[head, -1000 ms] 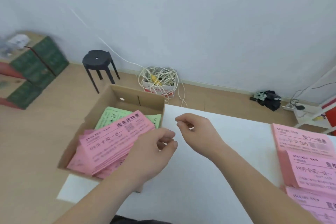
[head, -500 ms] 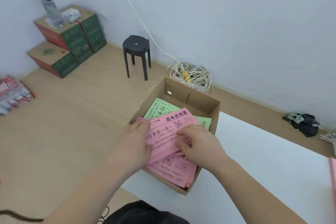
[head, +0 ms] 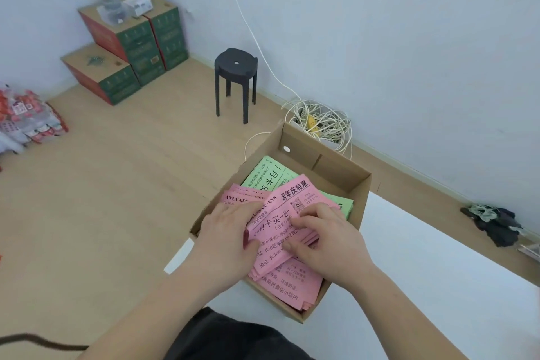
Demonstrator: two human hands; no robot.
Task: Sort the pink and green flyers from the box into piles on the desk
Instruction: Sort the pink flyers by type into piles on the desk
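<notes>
Both my hands are down in the cardboard box (head: 344, 168), which sits at the near-left corner of the white surface (head: 432, 278). My left grip (head: 225, 240) curls round the left edge of a bundle of pink flyers (head: 292, 199). My right grip (head: 324, 245) pinches the same bundle from the right, fingers bent on the top sheet. Green flyers (head: 267, 172) lie beneath, toward the box's far end. The paper looks thin, light and floppy, with sheets apt to slide apart, so I judge it best squeezed flat by opposite edges.

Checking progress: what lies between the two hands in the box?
Head view: pink flyers, held at either side by the left hand and right hand.
</notes>
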